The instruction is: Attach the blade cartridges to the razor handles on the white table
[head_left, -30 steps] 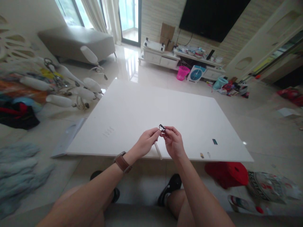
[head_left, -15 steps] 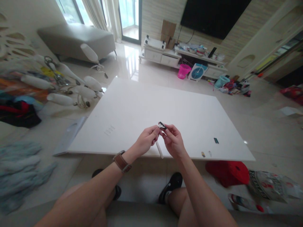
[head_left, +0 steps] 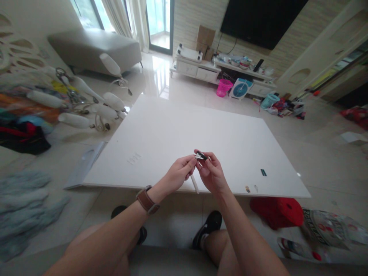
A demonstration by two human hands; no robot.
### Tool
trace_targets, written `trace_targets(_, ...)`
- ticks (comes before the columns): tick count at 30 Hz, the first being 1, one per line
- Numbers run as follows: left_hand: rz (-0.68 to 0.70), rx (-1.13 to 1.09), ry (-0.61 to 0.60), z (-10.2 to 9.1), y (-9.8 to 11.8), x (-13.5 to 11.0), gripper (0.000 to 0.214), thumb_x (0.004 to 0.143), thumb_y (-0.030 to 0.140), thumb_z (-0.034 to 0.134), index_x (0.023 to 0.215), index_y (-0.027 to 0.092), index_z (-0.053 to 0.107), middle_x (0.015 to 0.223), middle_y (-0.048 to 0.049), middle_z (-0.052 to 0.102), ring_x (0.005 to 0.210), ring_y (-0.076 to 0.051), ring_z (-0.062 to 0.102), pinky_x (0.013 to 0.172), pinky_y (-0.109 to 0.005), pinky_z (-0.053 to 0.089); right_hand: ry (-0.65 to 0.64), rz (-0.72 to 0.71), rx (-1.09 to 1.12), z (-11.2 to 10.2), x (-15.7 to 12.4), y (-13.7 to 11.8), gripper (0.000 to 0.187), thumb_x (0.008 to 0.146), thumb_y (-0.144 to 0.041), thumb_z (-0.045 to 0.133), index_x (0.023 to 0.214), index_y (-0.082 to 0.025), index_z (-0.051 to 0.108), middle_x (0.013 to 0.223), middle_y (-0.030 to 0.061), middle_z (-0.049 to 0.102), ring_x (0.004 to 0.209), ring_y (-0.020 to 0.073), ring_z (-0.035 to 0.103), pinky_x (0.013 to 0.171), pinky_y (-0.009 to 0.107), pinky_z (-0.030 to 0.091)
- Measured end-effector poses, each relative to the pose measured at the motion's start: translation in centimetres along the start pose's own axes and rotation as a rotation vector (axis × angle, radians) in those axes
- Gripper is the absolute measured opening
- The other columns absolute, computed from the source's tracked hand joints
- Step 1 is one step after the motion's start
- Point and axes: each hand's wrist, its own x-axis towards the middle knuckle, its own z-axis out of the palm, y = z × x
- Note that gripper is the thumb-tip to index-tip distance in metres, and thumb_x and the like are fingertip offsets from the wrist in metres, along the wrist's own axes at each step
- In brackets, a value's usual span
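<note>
A slim white-handled tool (head_left: 195, 184) with a silver metal head is pinched in my left hand (head_left: 184, 168); its handle points down towards me past the near edge of a white board (head_left: 184, 130). My right hand (head_left: 212, 170) is closed on a small black piece (head_left: 202, 155) at that silver head. The two parts touch, but I cannot tell whether they are joined. A small dark green strip-like piece (head_left: 263, 172) lies on the board to the right. Closer to the edge are a small yellow-and-dark piece (head_left: 247, 189) and a small clear piece (head_left: 255, 188).
Several thin pale strips (head_left: 134, 158) lie on the board's left part. A lamp with white shades (head_left: 105, 111) stands beyond its left edge. On the floor at right are a red roll (head_left: 278, 212), a printed plastic bag (head_left: 324, 226) and a bottle (head_left: 296, 247).
Both hands have moved slightly right and down with the tool. The black piece has turned a little, and the view has shifted slightly.
</note>
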Motion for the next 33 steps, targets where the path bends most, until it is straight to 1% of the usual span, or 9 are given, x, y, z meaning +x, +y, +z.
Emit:
trace_targets(8, -0.019, -0.011, 0.012, 0.2, 0.1, -0.2, 0.043, 0.092, 0.058, 0.049, 0.079, 0.018, 0.051, 0.059, 0.0056, 0.043, 0.046, -0.006, 0.034, 0.041, -0.020, 0.024, -0.008, 0.009, 0.018, 0.0, -0.1, -0.1, 0.025, 0.072, -0.041, 0.083, 0.087, -0.028, 0.067, 0.118, 0.0038, 0.072, 0.100, 0.0202, 0.067, 0.088, 0.038, 0.052)
trace_targets(11, -0.002, -0.028, 0.011, 0.2, 0.2, -0.3, 0.043, 0.093, 0.058, 0.049, 0.077, 0.018, 0.050, 0.059, 0.0053, 0.044, 0.045, -0.006, 0.035, 0.041, -0.020, 0.025, -0.015, 0.017, 0.067, 0.1, -0.1, -0.2, 0.025, 0.074, -0.040, 0.082, 0.094, -0.030, 0.069, 0.119, 0.0024, 0.071, 0.099, 0.0188, 0.066, 0.089, 0.036, 0.051)
trace_targets(14, -0.005, -0.045, 0.013, 0.3, 0.3, -0.4, 0.044, 0.092, 0.059, 0.050, 0.077, 0.018, 0.050, 0.059, 0.0053, 0.044, 0.045, -0.006, 0.035, 0.040, -0.019, 0.024, -0.003, 0.023, 0.081, 0.0, 0.0, -0.1, 0.033, 0.074, -0.042, 0.080, 0.104, -0.032, 0.070, 0.120, 0.0023, 0.071, 0.101, 0.0188, 0.066, 0.091, 0.036, 0.052)
trace_targets(17, -0.014, -0.051, 0.031, 0.3, 0.4, -0.4, 0.044, 0.092, 0.058, 0.050, 0.077, 0.017, 0.053, 0.058, 0.0052, 0.045, 0.044, -0.006, 0.034, 0.040, -0.019, 0.024, 0.018, 0.031, 0.098, -0.1, 0.0, 0.0, 0.038, 0.077, -0.045, 0.078, 0.111, -0.031, 0.069, 0.115, 0.0025, 0.072, 0.099, 0.0179, 0.066, 0.090, 0.034, 0.053)
trace_targets(19, -0.005, -0.061, 0.061, 0.1, 0.5, -0.4, 0.042, 0.093, 0.055, 0.049, 0.078, 0.017, 0.055, 0.058, 0.0053, 0.045, 0.044, -0.006, 0.034, 0.040, -0.019, 0.024, 0.025, 0.052, 0.134, 0.0, 0.1, 0.2, 0.034, 0.079, -0.045, 0.077, 0.109, -0.029, 0.070, 0.108, 0.0021, 0.073, 0.094, 0.0161, 0.067, 0.086, 0.030, 0.054)
trace_targets(22, 0.028, -0.076, 0.141, -0.4, 0.6, -0.3, 0.033, 0.090, 0.049, 0.055, 0.080, 0.017, 0.055, 0.057, 0.0064, 0.045, 0.044, -0.006, 0.035, 0.040, -0.019, 0.024, 0.040, 0.098, 0.160, 0.1, 0.4, 0.4, 0.027, 0.080, -0.047, 0.077, 0.094, -0.025, 0.073, 0.093, 0.0008, 0.073, 0.082, 0.0130, 0.067, 0.076, 0.024, 0.055)
trace_targets(26, 0.042, 0.005, 0.206, -0.7, 0.5, 0.0, 0.026, 0.083, 0.042, 0.066, 0.082, 0.017, 0.057, 0.054, 0.0080, 0.044, 0.044, -0.006, 0.034, 0.043, -0.020, 0.026, 0.056, 0.118, 0.077, 0.0, 0.7, 1.0, 0.028, 0.076, -0.046, 0.080, 0.078, -0.020, 0.072, 0.072, -0.0007, 0.067, 0.060, 0.0092, 0.060, 0.057, 0.020, 0.049)
trace_targets(29, 0.008, 0.088, 0.201, -0.5, 0.4, 0.0, 0.024, 0.080, 0.038, 0.071, 0.083, 0.016, 0.061, 0.053, 0.0075, 0.047, 0.045, -0.006, 0.035, 0.044, -0.021, 0.027, 0.055, 0.106, -0.041, -0.5, 0.8, 1.6, 0.029, 0.077, -0.046, 0.079, 0.078, -0.017, 0.072, 0.059, -0.0021, 0.061, 0.051, 0.0084, 0.053, 0.049, 0.021, 0.042)
trace_targets(33, -0.075, 0.122, 0.121, -0.2, 0.2, 0.1, 0.027, 0.081, 0.040, 0.069, 0.073, 0.015, 0.062, 0.050, 0.0061, 0.047, 0.043, -0.006, 0.034, 0.046, -0.022, 0.027, 0.087, 0.051, -0.205, -1.0, 0.8, 1.8, 0.025, 0.077, -0.040, 0.080, 0.075, -0.018, 0.070, 0.056, -0.0033, 0.061, 0.046, 0.0085, 0.052, 0.046, 0.021, 0.038)
